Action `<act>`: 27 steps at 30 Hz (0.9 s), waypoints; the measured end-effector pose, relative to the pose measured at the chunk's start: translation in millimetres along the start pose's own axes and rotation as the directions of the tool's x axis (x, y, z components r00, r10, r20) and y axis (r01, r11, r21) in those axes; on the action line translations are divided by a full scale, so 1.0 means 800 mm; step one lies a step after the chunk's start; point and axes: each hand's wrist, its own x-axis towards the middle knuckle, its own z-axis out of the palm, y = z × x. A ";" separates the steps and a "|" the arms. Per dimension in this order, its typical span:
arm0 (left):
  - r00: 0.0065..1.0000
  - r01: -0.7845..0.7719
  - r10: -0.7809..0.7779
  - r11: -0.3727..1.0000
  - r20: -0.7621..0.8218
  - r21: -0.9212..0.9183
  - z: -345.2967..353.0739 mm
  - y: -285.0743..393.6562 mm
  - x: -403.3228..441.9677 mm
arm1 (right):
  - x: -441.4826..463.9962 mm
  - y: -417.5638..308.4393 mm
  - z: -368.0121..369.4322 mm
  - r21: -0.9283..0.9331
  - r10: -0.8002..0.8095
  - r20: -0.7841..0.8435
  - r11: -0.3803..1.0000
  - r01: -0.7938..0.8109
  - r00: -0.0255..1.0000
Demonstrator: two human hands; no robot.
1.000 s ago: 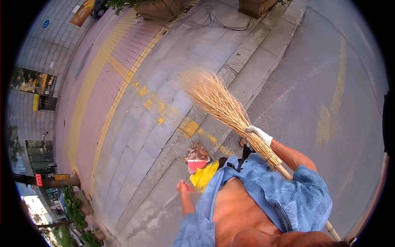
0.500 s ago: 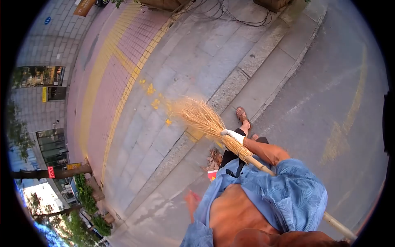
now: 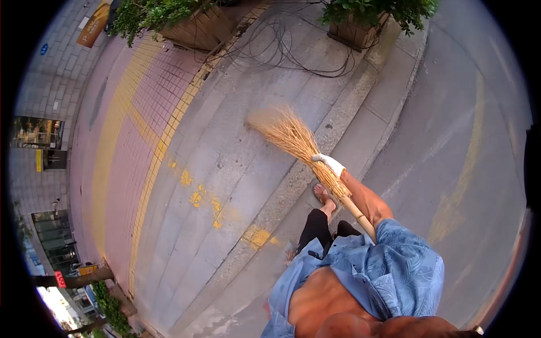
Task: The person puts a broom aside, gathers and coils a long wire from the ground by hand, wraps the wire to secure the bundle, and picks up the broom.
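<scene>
My right hand [image 3: 330, 164], in a white glove, is closed around the bound neck of a straw broom [image 3: 294, 137]. The broom's bristles fan out to the upper left over the grey paving, their tips blurred. Its bamboo handle [image 3: 359, 215] runs back along my forearm and passes behind my blue shirt [image 3: 389, 270]. My left hand does not show; the left side of my shirt ends near the bottom of the view. One sandalled foot [image 3: 322, 194] is beside the kerb, below the broom.
Black cables [image 3: 282, 56] lie looped on the pavement ahead, between two wooden planters [image 3: 355, 32] with green plants. A stone kerb [image 3: 293, 188] drops to the asphalt road [image 3: 445, 152] on my right. Yellow paint patches [image 3: 196, 197] mark the paving; pink tiles [image 3: 121, 141] lie farther left.
The broom and my right hand are farther forward, past the yellow patches. More of the planters and cables shows. The dry leaves and my blurred left hand have gone from sight.
</scene>
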 end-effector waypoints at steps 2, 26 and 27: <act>1.000 -0.031 0.031 0.999 -0.002 0.029 -0.001 0.036 0.026 | -0.028 -0.118 0.019 -0.123 -0.141 -0.054 0.983 0.134 0.989; 0.981 -0.132 0.192 0.699 0.006 -0.702 0.080 0.700 0.319 | -0.373 -0.704 0.147 -0.999 -0.991 0.045 -0.044 -0.004 -0.127; 0.987 -0.104 0.161 0.706 0.016 -0.700 0.086 0.729 0.325 | -0.370 -0.746 0.144 -0.995 -0.986 0.067 -0.055 -0.080 -0.155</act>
